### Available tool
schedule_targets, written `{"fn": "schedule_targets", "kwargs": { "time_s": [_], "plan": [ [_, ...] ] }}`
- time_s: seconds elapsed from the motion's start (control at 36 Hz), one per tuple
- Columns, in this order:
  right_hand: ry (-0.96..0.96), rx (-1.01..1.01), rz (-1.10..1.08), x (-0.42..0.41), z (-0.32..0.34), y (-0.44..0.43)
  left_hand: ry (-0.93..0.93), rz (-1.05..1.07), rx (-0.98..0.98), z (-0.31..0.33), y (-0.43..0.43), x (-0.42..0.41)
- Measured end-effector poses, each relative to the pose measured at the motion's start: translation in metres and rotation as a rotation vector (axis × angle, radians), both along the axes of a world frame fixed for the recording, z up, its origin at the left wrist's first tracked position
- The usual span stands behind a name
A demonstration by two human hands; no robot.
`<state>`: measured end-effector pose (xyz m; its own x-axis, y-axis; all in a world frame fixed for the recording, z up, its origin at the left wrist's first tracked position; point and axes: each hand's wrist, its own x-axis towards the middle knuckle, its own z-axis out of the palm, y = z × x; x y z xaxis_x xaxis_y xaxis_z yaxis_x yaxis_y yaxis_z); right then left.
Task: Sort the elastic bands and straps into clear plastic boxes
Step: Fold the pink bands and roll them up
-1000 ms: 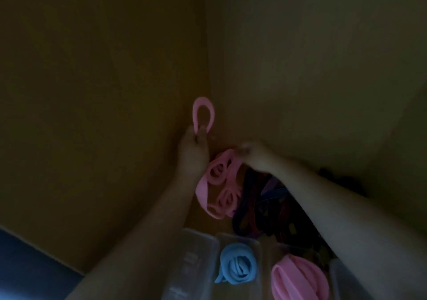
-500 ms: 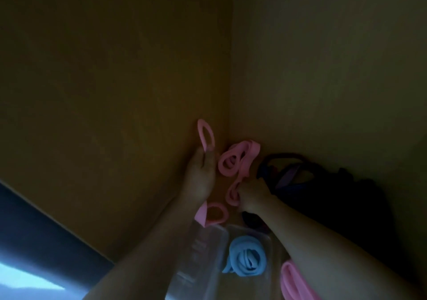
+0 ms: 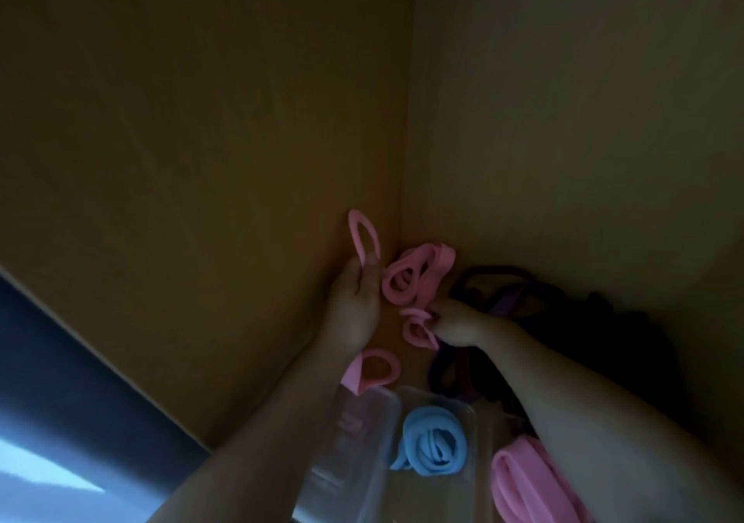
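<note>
**Pink band held in a dim corner, boxes in front**

Two brown panels (image 3: 201, 160) are seen meeting in a vertical corner, and the things are gathered at its foot. At the near edge a clear plastic box (image 3: 354, 434) is partly covered by the left forearm. Beside it a second box (image 3: 437, 397) holds a rolled blue band (image 3: 432, 446). Further right, a folded pink band (image 3: 523, 478) is partly hidden by the right forearm. A pile of dark straps (image 3: 604, 321) is heaped against the right panel, behind the right hand (image 3: 459, 323).

The pink band (image 3: 356, 232) is flat, soft and matte. A narrow loop of it is pinched at its base by the left hand (image 3: 354, 309), thumb against fingers, close to the left panel. This loop stands upright, its long axis running up the panel and its closed end on top. Loose pink coils (image 3: 439, 257) lie in the corner itself. A small coil below them is pinched by the curled fingers of the right hand, and another loop shows under the left wrist. Whether all these are one piece cannot be told.
</note>
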<state>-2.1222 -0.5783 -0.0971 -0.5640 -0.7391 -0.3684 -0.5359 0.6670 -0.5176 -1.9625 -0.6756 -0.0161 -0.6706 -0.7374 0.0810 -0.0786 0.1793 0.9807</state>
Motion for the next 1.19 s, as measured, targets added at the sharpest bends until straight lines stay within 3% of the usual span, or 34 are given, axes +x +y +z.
{"fn": "schedule_targets", "kwargs": {
  "time_s": [0.22,0.36,0.47,0.56,0.64,0.78,0.86,1.0,1.19],
  "plan": [
    [0.223,0.134,0.109,0.007,0.001,-0.005,0.013,-0.022,-0.004,-0.003,-0.001,0.004],
    [0.399,0.291,0.329,0.019,-0.008,-0.012,0.006,-0.025,-0.037,-0.002,-0.001,0.007],
    [0.48,0.348,0.32,0.026,-0.008,-0.017,-0.009,-0.021,-0.048,0.0,-0.003,0.007],
    [0.454,0.309,0.272,0.027,-0.013,-0.017,-0.017,-0.014,-0.047,0.0,-0.003,0.008],
    [0.312,0.189,0.124,0.027,-0.015,-0.012,-0.008,-0.02,-0.026,-0.001,-0.003,0.009],
    [-0.156,-0.124,-0.188,0.011,-0.025,-0.017,-0.011,-0.024,-0.025,-0.003,-0.005,0.01],
    [-0.329,-0.252,-0.213,0.003,-0.019,-0.022,-0.012,-0.02,-0.032,-0.005,-0.006,0.011],
    [-0.329,-0.127,-0.044,0.01,-0.012,-0.017,0.005,-0.035,-0.03,-0.007,-0.004,0.011],
    [-0.228,-0.059,-0.044,0.009,-0.013,-0.016,0.01,-0.046,-0.029,-0.007,-0.006,0.013]
  ]
}}
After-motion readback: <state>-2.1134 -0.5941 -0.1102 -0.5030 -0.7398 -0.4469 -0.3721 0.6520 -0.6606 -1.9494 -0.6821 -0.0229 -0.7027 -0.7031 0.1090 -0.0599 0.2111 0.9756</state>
